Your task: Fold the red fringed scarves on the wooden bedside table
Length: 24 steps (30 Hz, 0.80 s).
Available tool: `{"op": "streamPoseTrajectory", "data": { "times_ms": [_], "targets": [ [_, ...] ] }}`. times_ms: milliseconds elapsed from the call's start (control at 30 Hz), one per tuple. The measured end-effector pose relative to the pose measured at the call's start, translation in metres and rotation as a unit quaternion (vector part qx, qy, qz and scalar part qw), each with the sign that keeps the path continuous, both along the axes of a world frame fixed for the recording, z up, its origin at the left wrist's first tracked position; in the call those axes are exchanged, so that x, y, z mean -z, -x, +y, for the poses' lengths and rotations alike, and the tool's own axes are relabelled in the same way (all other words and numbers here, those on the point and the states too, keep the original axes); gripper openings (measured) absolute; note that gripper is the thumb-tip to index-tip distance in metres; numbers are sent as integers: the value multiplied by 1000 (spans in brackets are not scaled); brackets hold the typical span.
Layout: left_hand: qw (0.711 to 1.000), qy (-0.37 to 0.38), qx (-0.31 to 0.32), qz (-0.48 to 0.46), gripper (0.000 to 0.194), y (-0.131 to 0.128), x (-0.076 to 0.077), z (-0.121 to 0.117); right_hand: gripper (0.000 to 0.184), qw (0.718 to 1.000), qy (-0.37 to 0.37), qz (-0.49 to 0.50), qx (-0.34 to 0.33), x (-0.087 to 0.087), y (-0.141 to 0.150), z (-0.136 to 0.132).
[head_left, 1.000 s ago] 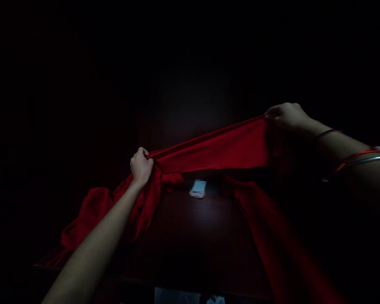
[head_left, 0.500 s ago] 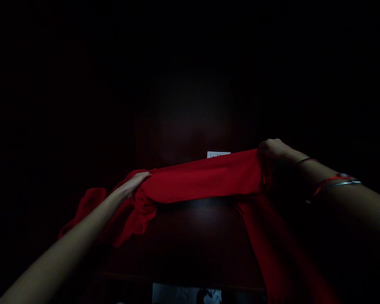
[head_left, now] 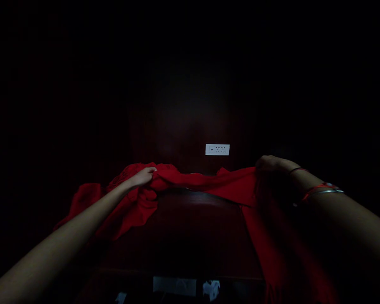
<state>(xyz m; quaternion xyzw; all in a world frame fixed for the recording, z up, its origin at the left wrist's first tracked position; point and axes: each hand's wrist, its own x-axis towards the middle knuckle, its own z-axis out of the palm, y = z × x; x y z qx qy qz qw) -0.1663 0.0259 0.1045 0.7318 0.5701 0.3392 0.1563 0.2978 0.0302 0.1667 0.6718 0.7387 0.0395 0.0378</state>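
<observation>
A long red scarf with fringed ends stretches between my two hands just over a dark wooden table. My left hand grips it at the left, beside a crumpled heap of red cloth. At the right, my right hand pinches the upper edge, its fingertips dim in shadow. The stretch between them sags and twists toward the left. Another red length hangs down over the table's right side. A sliver of something pale shows behind the scarf, mostly covered.
A white socket panel sits on the dark upright surface behind the table. Below the front edge lie pale pieces, one flat and one crumpled. The surroundings are very dark.
Both hands have come down with the scarf, the right one from much higher up. The taut stretch has slackened and narrowed. The socket panel has come into full view above it.
</observation>
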Motion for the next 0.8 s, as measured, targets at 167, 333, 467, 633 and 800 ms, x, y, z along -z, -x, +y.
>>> {"op": "streamPoseTrajectory", "data": {
  "times_ms": [167,333,467,633,800],
  "targets": [
    [994,29,104,-19,22,-3,16,-5,18,1000,-28,1,9,8,-18,1],
    [984,-27,127,126,15,-8,28,-9,20,999,-50,-6,6,21,-21,3],
    [989,-78,51,111,14,-5,13,13,21,993,-99,3,57,15,-12,1],
    [978,-195,-71,-5,19,-5,-41,41,30,944,-276,54,175,-24,5,-14],
    [981,-144,99,87,20,-22,-17,10,31,851,-378,290,219,-4,7,-36]
  ]
}}
